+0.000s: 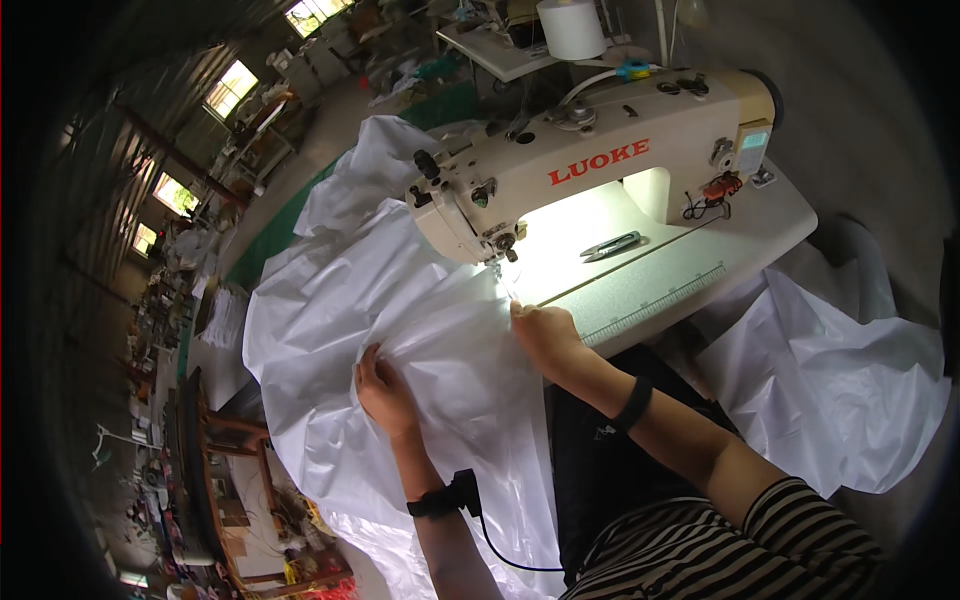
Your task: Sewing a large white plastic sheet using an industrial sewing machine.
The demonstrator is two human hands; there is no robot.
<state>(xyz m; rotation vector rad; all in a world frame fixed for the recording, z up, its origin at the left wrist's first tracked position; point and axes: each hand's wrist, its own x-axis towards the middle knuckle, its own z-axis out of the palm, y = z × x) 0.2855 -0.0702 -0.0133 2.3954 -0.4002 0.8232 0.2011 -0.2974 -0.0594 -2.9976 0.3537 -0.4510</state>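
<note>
A large glossy white sheet (pixel 335 290), of fabric or thin plastic, drapes over the left end of a sewing machine (pixel 600 150) and hangs toward my lap. My right hand (pixel 548 335) is closed in a pinch at the sheet's right edge, just in front of the lit needle and presser foot (pixel 497 268). Its fingertips are partly lost in the glare. Farther left and nearer to me, my left hand (pixel 385 395) has its fingers curled on a fold of the sheet. Creases run out from those fingers.
Thread snips (pixel 612 246) lie on the machine bed (pixel 640 285), under the arm. More white sheeting (pixel 830 380) hangs at the right. A thread cone (pixel 571 28) stands behind the machine. A wooden frame (pixel 235 450) is at the lower left. A cable runs from my left wrist.
</note>
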